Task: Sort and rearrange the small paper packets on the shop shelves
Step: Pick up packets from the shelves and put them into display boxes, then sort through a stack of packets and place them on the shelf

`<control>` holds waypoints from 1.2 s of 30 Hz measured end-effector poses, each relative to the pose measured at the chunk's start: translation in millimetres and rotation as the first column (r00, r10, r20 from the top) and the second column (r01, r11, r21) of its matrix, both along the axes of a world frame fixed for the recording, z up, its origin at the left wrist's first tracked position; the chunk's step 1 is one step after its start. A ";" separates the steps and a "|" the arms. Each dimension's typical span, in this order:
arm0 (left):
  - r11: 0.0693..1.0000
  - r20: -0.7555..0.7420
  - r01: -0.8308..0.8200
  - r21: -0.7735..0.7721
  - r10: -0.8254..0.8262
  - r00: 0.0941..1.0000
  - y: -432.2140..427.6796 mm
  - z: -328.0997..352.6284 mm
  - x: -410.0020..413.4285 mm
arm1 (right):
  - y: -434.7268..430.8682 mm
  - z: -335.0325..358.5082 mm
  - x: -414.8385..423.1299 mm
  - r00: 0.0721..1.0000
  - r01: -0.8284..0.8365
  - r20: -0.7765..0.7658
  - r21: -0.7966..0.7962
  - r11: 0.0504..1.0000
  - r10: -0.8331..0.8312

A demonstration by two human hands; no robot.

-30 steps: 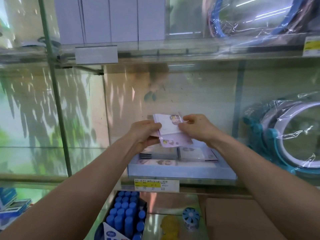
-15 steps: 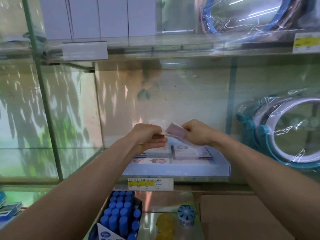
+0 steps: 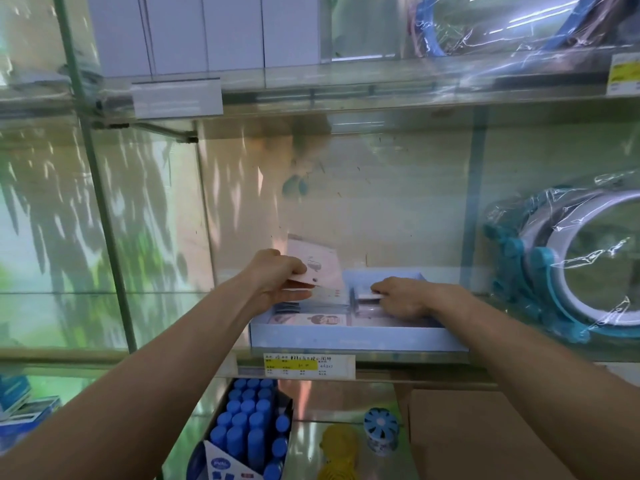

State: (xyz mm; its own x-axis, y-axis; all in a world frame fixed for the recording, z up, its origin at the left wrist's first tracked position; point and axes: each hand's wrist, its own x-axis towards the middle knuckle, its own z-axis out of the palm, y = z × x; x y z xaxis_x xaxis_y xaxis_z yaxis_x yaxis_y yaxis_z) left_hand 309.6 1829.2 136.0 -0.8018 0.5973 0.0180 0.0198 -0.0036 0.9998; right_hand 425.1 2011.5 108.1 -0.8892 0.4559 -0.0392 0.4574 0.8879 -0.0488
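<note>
I note blue tray (image 3: 346, 337), wrapped hoop (image 3: 519, 258) right; left hand (image 3: 277, 278) fingers (image 3: 294, 268) pinch pink packets (image 3: 325, 268); right hand (image 3: 405, 297) touches tray packet (image 3: 367, 296), grip unclear.

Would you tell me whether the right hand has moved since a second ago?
Yes: the right hand dropped from above the tray down into it.
</note>
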 end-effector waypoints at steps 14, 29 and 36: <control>0.991 -0.075 0.135 -0.002 -0.134 0.988 -7.1 9.9 7.4 | -35.6 54.9 15.8 0.676 -0.335 -0.625 -0.732 0.593 -0.390; 0.989 0.154 0.108 0.099 -0.122 0.980 -10.8 7.6 8.4 | -38.1 43.6 19.7 0.653 -0.542 -0.656 -0.754 0.372 -0.379; 0.994 0.062 0.002 0.113 -0.009 0.998 -6.4 2.9 1.7 | -36.5 40.7 28.1 0.754 -0.415 -0.511 -0.858 0.304 -0.412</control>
